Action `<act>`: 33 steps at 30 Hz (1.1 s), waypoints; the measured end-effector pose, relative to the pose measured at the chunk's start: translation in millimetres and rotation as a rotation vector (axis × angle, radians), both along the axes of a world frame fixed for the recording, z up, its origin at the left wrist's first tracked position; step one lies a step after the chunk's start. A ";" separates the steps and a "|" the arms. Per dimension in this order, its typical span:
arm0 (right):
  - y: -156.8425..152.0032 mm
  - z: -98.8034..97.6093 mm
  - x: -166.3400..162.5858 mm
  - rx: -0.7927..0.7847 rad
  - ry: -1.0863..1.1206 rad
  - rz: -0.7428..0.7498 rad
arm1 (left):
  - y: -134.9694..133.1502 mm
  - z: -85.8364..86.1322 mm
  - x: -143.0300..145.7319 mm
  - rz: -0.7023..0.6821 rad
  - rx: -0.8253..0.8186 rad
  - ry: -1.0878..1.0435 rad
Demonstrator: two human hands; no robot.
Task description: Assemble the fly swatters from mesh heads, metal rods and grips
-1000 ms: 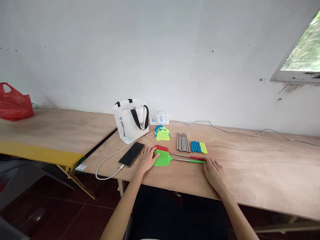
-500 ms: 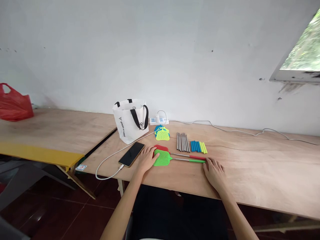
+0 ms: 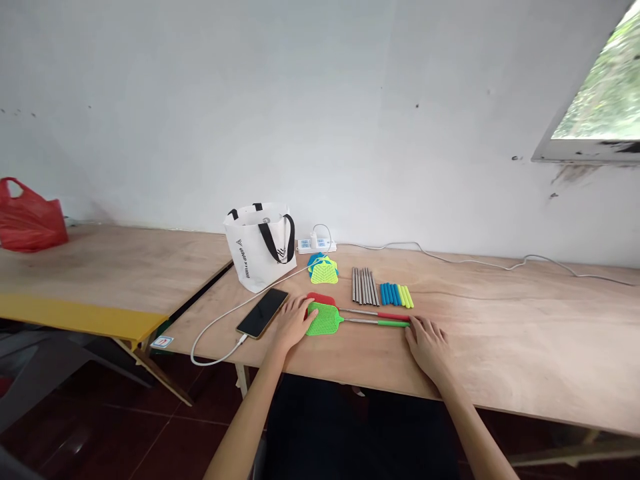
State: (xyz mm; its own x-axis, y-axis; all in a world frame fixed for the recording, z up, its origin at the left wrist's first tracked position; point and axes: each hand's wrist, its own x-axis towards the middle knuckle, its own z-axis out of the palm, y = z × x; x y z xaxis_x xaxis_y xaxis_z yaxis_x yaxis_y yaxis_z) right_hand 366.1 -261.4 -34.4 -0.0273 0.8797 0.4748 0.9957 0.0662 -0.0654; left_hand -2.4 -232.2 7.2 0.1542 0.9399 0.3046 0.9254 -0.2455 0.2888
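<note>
A green fly swatter (image 3: 326, 319) lies on the plywood table (image 3: 500, 353), with a red fly swatter (image 3: 320, 299) just behind it. My left hand (image 3: 293, 323) lies flat with its fingers stretched out, touching the green mesh head's left edge. My right hand (image 3: 426, 343) also lies flat and open, its fingertips at the end of the green handle (image 3: 393, 323). Behind them sit a row of metal rods (image 3: 364, 285), a row of blue and yellow grips (image 3: 396, 295), and loose blue and yellow swatter heads (image 3: 323, 269).
A phone (image 3: 263, 312) on a white cable lies left of my left hand. A white tote bag (image 3: 260, 245) and a power strip (image 3: 315, 245) stand near the wall. A red plastic bag (image 3: 29, 216) rests on the yellow-edged table (image 3: 75, 310) at left.
Both hands and the swatters have stayed where they were. Only the camera view has shifted slightly.
</note>
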 end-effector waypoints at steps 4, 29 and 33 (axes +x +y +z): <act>0.1 -0.1 0.1 0.012 -0.021 0.003 | 0.4 -0.7 -0.9 -0.009 0.013 0.000; 0.2 1.6 0.3 -0.026 -0.023 0.003 | -0.3 -1.4 -0.8 -0.007 0.018 -0.001; 0.2 1.1 0.7 -0.015 -0.022 0.007 | 0.1 -1.7 -0.8 -0.009 0.029 0.000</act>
